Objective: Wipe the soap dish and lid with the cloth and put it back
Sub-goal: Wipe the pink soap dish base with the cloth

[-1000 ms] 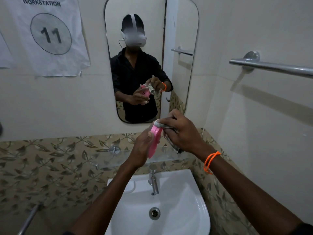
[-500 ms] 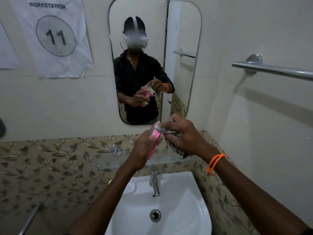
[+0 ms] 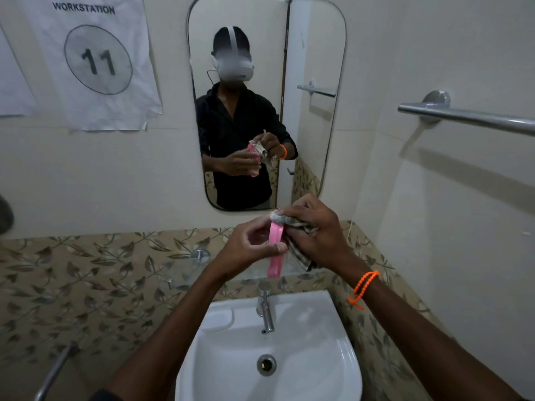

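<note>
The right hand (image 3: pixel 314 237) is closed around a bunched grey cloth (image 3: pixel 292 224), fingers curled over the top of it so the wad presses against the upper edge of a pink soap dish part (image 3: pixel 274 250); a loose tail of the cloth hangs down behind the palm. The left hand (image 3: pixel 249 250) has the pink piece pinched between thumb and fingertips about midway down, holding it on edge and nearly upright — a grip that leaves the rim and one face bare for the cloth to reach. Whether this is the dish itself or its lid I cannot tell from here; only the thin edge shows, and the other half is nowhere I can pick out. Both hands work in the air above the tap (image 3: pixel 265 306) and the white basin (image 3: pixel 341 357), probably so any drips fall into the bowl and not onto the patterned tile. Just behind and below them runs a clear glass shelf (image 3: pixel 185 270) fixed to the wall, which looks the likely spot for putting the thing back. The mirror (image 3: pixel 318 125) above shows the same clasp from the front — cloth folded over the pink piece. An orange bead band (image 3: pixel 363 286) sits on the right wrist. Wiping seems under way, with returning not yet begun.
</note>
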